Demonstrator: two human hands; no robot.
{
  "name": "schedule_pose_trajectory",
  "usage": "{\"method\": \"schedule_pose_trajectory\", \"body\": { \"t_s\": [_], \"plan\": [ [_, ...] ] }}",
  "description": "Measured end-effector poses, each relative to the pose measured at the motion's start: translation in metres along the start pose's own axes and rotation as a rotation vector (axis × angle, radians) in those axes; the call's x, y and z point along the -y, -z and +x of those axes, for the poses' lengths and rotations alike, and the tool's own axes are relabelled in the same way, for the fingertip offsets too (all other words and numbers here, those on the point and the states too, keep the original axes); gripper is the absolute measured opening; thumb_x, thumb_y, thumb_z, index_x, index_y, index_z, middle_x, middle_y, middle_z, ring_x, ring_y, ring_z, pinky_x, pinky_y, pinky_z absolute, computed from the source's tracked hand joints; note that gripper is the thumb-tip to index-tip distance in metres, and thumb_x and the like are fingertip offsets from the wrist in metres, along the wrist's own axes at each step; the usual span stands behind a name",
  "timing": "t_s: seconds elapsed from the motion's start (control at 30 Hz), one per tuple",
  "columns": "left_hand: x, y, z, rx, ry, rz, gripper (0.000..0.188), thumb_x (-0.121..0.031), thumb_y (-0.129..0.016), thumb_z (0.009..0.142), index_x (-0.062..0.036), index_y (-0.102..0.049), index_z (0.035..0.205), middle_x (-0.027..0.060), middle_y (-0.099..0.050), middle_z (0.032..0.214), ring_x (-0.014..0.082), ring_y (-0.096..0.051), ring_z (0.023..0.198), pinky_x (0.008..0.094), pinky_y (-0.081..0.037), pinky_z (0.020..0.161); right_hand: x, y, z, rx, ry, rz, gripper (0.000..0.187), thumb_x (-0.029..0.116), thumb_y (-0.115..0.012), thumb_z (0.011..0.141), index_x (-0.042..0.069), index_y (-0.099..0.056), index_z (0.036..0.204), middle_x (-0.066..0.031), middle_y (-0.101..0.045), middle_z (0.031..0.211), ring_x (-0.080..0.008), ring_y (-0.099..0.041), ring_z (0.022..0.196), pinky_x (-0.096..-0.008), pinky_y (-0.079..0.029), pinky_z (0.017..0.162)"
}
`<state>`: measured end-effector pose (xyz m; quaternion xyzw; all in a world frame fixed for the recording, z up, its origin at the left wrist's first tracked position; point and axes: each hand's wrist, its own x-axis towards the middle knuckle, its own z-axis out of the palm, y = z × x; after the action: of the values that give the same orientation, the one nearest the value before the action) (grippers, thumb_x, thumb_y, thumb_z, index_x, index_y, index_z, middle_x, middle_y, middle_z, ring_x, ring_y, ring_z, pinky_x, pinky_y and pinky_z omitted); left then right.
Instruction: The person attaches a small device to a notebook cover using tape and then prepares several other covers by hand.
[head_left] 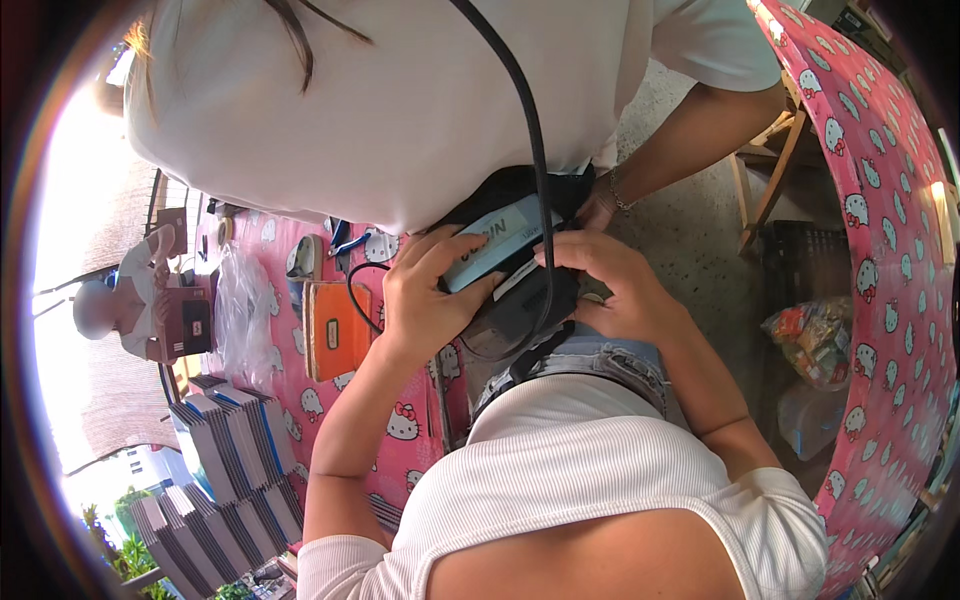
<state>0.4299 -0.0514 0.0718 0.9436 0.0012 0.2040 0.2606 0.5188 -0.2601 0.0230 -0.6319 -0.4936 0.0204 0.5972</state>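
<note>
A flat box-shaped device [505,238] with a silver-blue face sits in front of my waist, tilted up to the right. My left hand [430,290] is closed around its left end, the fingers over the face and the thumb along the near edge. At the near right, my right hand [615,280] has its fingertips at the device's edge and its thumb lower down on a black pouch [525,310]. A black cable [530,120] loops down across device and pouch. Beyond, another person's hand [597,205], with a bracelet, reaches to the device's far side, its fingers partly hidden.
The other person in a white shirt [400,110] stands close in front. On the left, a pink patterned table [405,420] bears an orange box [337,330], a plastic bag [243,310] and stacked booklets [235,440]. Another pink-covered table [870,250] and a bag of packets [812,340] are right.
</note>
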Motion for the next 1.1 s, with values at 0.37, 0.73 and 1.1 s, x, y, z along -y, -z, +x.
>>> {"method": "schedule_pose_trajectory", "body": {
  "t_s": [0.37,0.73,1.1],
  "plan": [
    [0.008,-0.02,-0.005,-0.121,-0.134,-0.199,0.047,0.001,-0.083,0.058,0.0015,-0.06,0.099,0.0193,-0.063,0.11,0.0274,-0.061,0.102,0.0353,-0.049,0.086,0.002,0.003,-0.02,-0.044,0.023,-0.084,0.065,0.003,-0.08,0.057,0.01,-0.058,0.118,-0.0079,-0.062,0.113,-0.0282,-0.058,0.104,-0.0398,-0.047,0.088],
    [0.011,-0.035,-0.004,-0.236,-0.055,-0.475,0.056,0.002,-0.082,0.062,0.0017,-0.052,0.109,0.0208,-0.06,0.114,0.0261,-0.06,0.102,0.0345,-0.049,0.087,0.0,0.019,-0.014,-0.081,-0.017,-0.075,0.067,0.008,-0.082,0.055,0.007,-0.06,0.118,-0.0081,-0.062,0.111,-0.0281,-0.058,0.102,-0.0393,-0.043,0.088],
    [0.007,-0.01,0.004,-0.228,0.113,-0.721,0.062,-0.002,-0.082,0.068,0.0019,-0.046,0.118,0.0165,-0.057,0.115,0.0221,-0.057,0.106,0.0321,-0.046,0.093,0.002,0.009,0.001,0.003,-0.012,0.044,0.071,0.012,-0.08,0.061,0.006,-0.053,0.127,-0.0126,-0.054,0.119,-0.0296,-0.053,0.108,-0.0374,-0.042,0.093]
  ]
}}
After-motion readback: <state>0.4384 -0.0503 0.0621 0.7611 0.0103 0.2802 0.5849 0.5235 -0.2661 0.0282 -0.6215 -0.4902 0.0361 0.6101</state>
